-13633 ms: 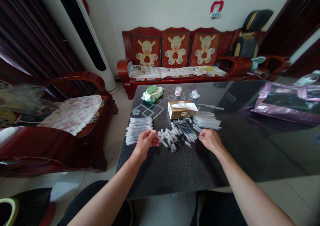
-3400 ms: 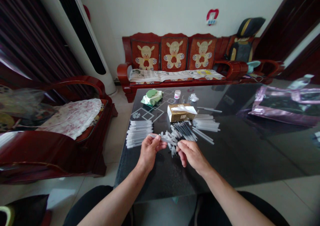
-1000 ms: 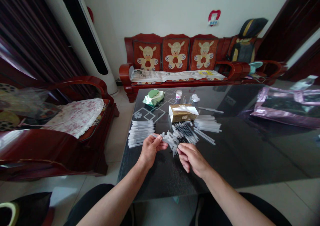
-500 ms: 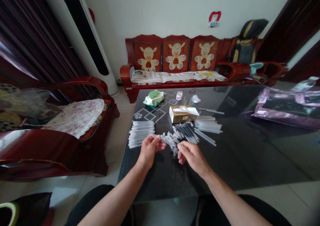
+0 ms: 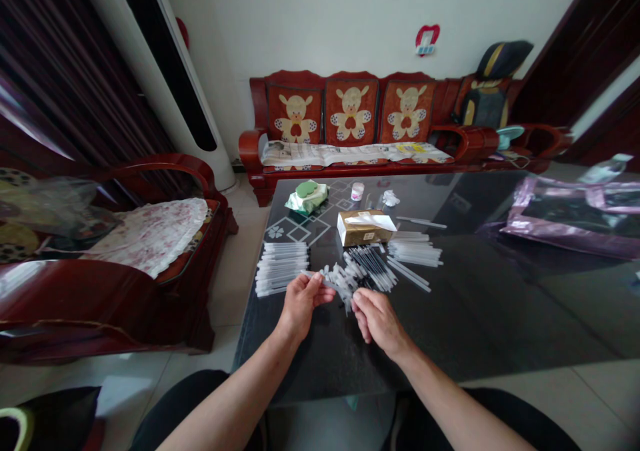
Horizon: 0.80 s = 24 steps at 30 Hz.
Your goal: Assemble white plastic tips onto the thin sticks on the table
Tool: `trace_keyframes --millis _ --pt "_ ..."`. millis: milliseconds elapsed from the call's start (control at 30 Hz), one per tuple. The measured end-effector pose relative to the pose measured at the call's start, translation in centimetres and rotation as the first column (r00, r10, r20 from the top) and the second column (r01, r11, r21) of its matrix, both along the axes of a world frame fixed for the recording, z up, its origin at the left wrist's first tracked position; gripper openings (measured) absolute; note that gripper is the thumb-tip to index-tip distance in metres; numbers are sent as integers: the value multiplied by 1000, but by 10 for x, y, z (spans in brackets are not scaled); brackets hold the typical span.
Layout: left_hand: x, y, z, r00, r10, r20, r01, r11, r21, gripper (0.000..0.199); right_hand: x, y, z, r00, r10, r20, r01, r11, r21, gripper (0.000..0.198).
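My left hand [image 5: 301, 300] is closed around a translucent white pen barrel [image 5: 327, 283], which points to the right. My right hand [image 5: 379, 318] is pinched at the barrel's right end; whatever small part sits between its fingertips is hidden. Just beyond the hands lies a loose heap of small translucent pen caps [image 5: 345, 276]. Dark pen refills [image 5: 374, 266] lie side by side behind the heap. To the left is a neat row of white pen barrels [image 5: 283, 262], and another pile of barrels [image 5: 414, 248] rests at the right.
On the dark table [image 5: 480, 304] stand a tissue box [image 5: 365, 235], a green wipes pack [image 5: 307, 198], a small white tub [image 5: 357, 191] and crumpled tissue [image 5: 391, 198]. A pink-edged clear bag [image 5: 565, 231] lies at the right. Wooden seats [image 5: 250, 151] surround the table.
My right hand has moved slightly left, and its fingertips now meet the right end of the pen barrel. My left hand has shifted a little to the right.
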State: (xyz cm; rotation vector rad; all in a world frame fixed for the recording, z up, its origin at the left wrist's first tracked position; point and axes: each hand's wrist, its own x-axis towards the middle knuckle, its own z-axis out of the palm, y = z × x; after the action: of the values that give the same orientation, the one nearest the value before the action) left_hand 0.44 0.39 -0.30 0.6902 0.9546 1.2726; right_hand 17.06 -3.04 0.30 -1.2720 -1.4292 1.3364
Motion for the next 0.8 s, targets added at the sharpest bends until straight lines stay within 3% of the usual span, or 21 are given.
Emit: trace_keyframes --millis 133,267,400,533,667,800 --pt "1 0 1 1000 -6 11 6 1000 17 32 -1 1 -3 949 -30 -313 -38 977 -210 35" --pt "1 1 1 1000 4 28 -4 1000 -4 31 -1 1 0 911 -24 -411 -92 961 -261 37" --pt "-1 1 1 999 33 40 -32 999 -16 32 1 2 1 977 -31 -213 -8 983 -181 47" --pt "-2 2 0 998 46 36 -46 999 -20 33 4 1 3 997 -35 64 31 998 62 39" --pt "-2 2 -2 999 43 23 -42 999 -27 33 5 -2 10 925 -87 369 -52 934 352 24" --pt "-1 1 -2 999 36 9 -36 999 -38 33 4 -3 14 864 -99 494 -140 895 424 27"
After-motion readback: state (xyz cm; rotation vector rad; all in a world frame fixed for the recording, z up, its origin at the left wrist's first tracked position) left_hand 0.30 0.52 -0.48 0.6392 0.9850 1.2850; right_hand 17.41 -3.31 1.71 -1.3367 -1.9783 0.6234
